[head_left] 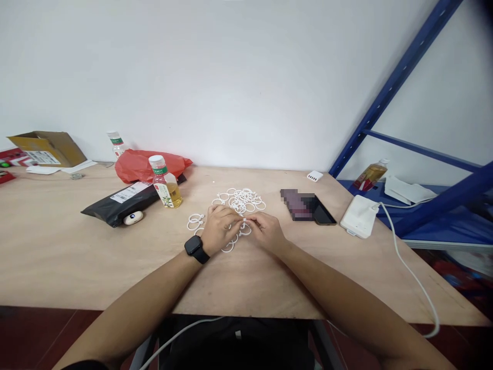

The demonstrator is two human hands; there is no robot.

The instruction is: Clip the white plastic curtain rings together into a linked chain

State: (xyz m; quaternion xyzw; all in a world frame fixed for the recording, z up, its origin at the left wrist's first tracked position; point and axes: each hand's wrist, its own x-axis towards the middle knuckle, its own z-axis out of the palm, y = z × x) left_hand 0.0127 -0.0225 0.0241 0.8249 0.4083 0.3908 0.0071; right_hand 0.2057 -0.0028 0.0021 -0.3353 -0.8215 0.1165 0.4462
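Note:
My left hand (221, 226), with a black watch (196, 249) on its wrist, is closed in a pinch over the middle of the table. My right hand (268, 232) meets it from the right, thumb and forefinger pressed together. Between the two sets of fingertips is a white plastic ring (244, 221), whose far side is partly hidden by the fingers. Just beyond the hands lies a pile of white rings (243, 198) with small clip-like ends. A few loose rings (194, 221) rest left of my left hand, and others show beneath the hands.
Left stand a drink bottle (167, 187), a black parcel (115, 205), a small white case (133, 218), a red bag (131, 163) and an open carton (57, 146). Right lie phones (323, 210) and a white power strip (360, 216) with its cable, near a blue metal rack (385, 85).

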